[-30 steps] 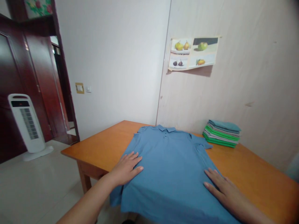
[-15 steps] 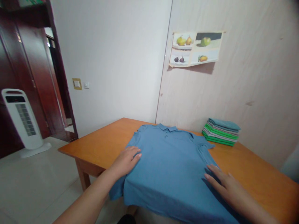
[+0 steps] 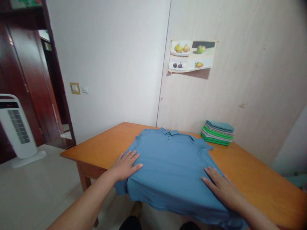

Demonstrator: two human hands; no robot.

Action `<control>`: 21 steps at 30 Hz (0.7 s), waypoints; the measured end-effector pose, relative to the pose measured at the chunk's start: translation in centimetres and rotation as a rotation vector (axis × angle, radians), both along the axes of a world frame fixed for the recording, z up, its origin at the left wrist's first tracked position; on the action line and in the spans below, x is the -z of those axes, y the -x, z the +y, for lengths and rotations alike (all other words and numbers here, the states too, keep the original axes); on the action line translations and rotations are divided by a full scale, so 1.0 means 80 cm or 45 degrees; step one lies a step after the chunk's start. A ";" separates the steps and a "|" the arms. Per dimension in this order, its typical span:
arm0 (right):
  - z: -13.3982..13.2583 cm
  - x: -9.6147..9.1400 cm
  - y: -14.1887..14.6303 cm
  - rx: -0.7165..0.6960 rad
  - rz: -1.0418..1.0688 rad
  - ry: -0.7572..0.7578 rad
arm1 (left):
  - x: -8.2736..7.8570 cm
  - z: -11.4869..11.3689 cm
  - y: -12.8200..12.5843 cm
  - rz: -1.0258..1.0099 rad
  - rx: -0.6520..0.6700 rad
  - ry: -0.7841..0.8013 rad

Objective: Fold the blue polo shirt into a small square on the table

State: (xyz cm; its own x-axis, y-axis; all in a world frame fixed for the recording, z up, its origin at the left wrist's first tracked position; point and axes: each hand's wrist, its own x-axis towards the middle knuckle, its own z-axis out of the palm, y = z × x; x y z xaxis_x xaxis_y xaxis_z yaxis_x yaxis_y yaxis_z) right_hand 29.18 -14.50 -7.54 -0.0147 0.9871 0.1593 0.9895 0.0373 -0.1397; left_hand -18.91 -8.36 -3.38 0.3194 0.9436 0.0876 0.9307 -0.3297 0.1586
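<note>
Both hands are smoothing the blue polo shirt (image 3: 170, 159) flat
The left hand (image 3: 124, 165) and right hand (image 3: 219, 188) are lying open, palms down, grasping nothing, on its 2 sides; it is lying collar-away on the table (image 3: 259, 179), hem overhanging; folding would call for pinching an edge

left hand (image 3: 124, 166) – palm down, fingers spread | right hand (image 3: 219, 188) – flat, fingers extended forward
</note>
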 end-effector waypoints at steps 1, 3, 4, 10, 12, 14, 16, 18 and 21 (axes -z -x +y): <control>0.000 -0.001 0.002 0.005 -0.003 0.000 | 0.000 0.000 -0.001 -0.005 0.001 -0.006; 0.000 -0.003 0.004 0.014 -0.004 -0.002 | 0.000 0.000 -0.002 -0.015 -0.003 -0.019; 0.000 -0.003 0.005 0.018 -0.003 -0.004 | 0.000 -0.001 -0.002 -0.020 -0.009 -0.028; -0.002 -0.009 0.009 0.026 -0.006 0.012 | -0.004 -0.002 -0.003 -0.019 -0.026 -0.032; -0.002 -0.009 0.011 0.036 -0.003 0.013 | -0.005 -0.003 -0.003 -0.014 -0.016 -0.027; -0.003 -0.009 0.012 0.040 -0.004 0.015 | -0.008 -0.005 -0.004 -0.010 -0.001 -0.017; -0.005 -0.009 0.014 0.037 -0.005 0.020 | -0.010 -0.009 -0.003 -0.009 0.016 -0.008; -0.009 -0.011 0.014 0.030 0.006 0.025 | -0.013 -0.014 -0.002 -0.014 0.031 0.002; -0.012 -0.022 0.013 0.036 0.040 0.031 | -0.021 -0.019 0.000 -0.039 0.044 -0.025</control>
